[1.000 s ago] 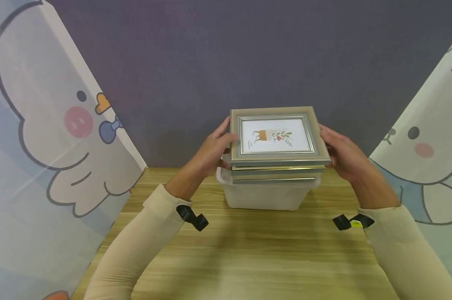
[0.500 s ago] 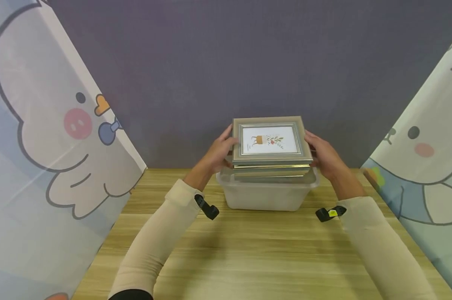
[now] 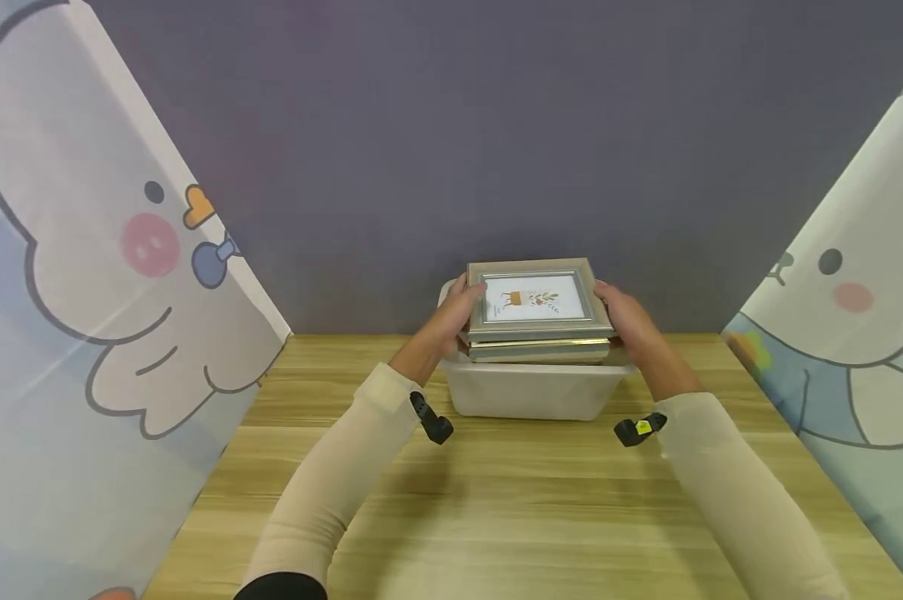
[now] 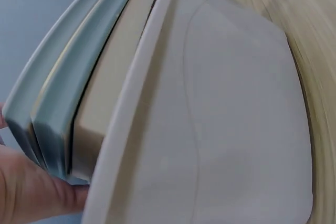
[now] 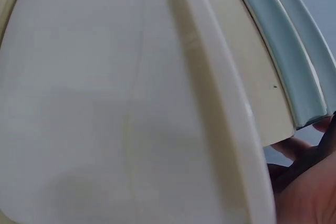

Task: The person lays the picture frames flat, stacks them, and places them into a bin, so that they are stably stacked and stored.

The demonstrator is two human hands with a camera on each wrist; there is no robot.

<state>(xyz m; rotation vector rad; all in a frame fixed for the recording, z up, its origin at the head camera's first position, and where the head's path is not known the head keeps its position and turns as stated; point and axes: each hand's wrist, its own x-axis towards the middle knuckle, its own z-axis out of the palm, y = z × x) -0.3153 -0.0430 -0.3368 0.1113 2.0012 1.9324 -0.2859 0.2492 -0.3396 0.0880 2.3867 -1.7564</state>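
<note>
A stack of picture frames (image 3: 534,297) lies flat at the mouth of a white plastic bin (image 3: 530,393), its upper part standing above the rim. The top one has a silvery-beige border and a small print of an animal with flowers. At the stack's left end my left hand (image 3: 450,321) grips it, thumb over the top edge. My right hand (image 3: 633,327) holds the opposite end. Both wrist views show frame edges (image 4: 79,77) just above the bin's rim (image 5: 231,77). The stack's underside and the bin's inside are hidden.
The bin stands on a wood-grain table (image 3: 526,500) near its back edge, close to a dark grey wall (image 3: 496,125). Cartoon-printed panels flank the table on the left (image 3: 84,292) and right (image 3: 871,333).
Both hands have brought the stack of picture frames down and slightly left, so it sits lower at the bin's mouth. The bin has stayed in place.
</note>
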